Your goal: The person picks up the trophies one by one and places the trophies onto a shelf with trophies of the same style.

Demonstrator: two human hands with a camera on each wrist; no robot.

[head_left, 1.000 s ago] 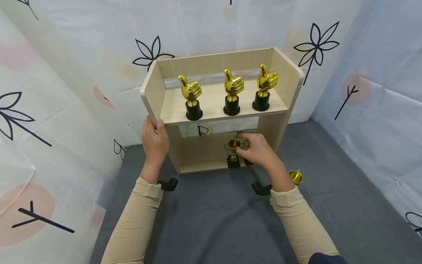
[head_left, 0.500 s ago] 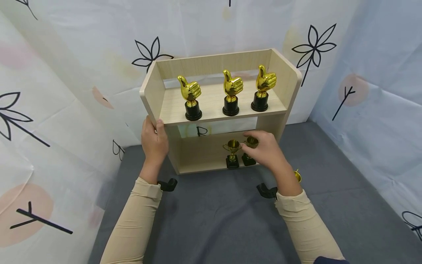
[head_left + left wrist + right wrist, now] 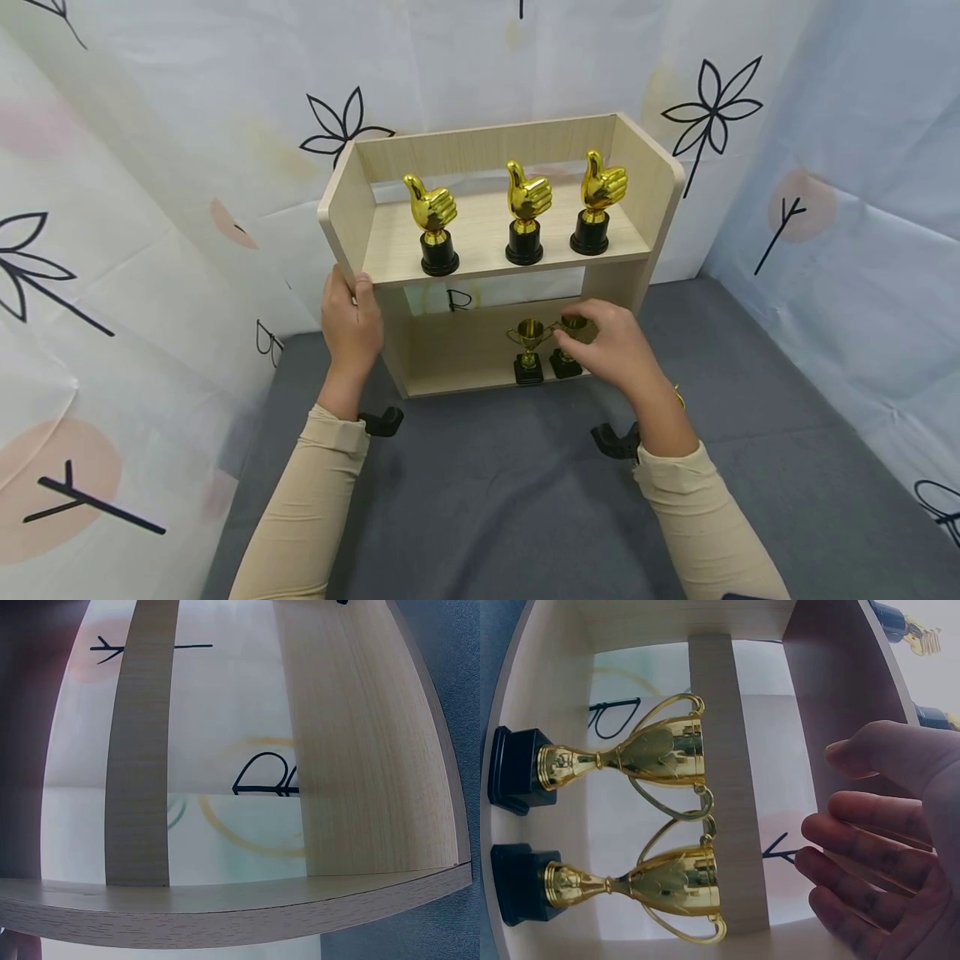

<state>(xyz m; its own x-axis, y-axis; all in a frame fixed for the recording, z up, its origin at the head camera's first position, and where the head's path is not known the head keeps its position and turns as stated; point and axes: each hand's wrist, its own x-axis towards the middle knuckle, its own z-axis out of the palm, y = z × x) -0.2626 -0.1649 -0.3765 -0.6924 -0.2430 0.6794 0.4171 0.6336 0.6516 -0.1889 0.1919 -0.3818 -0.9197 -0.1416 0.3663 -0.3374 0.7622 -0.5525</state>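
The right hand point(image 3: 611, 346) hangs just in front of the lower shelf with its fingers point(image 3: 870, 847) loose and slightly spread; the right wrist view shows a clear gap between them and the cups, so it holds nothing. Just beyond its fingertips stands the right cup trophy point(image 3: 568, 346), upright on its black base, and touching handle to handle beside it, on the side away from the hand, stands the left cup trophy point(image 3: 529, 350). Both sit near the front edge of the lower shelf point(image 3: 457, 379).

To finish this placement well, the hand should draw straight back toward the body, lifting the fingers clear of the cup's handle. These trophies look light and top-heavy on small bases, and a brush from a knuckle could tip one into its neighbour. Since the handles meet, any nudge would probably pass from one cup to the other.

Across from it, the left hand point(image 3: 352, 321) grips the front edge of the shelf unit's point(image 3: 652, 179) side panel, thumb and fingers wrapped round the board. That steadying grip is worth keeping until the right hand is away, and without pulling, so the unit does not rock.

Above and beyond both hands, three thumbs-up trophies point(image 3: 525, 212) stand in a row on the upper shelf. They too would likely wobble if the frame were jolted.
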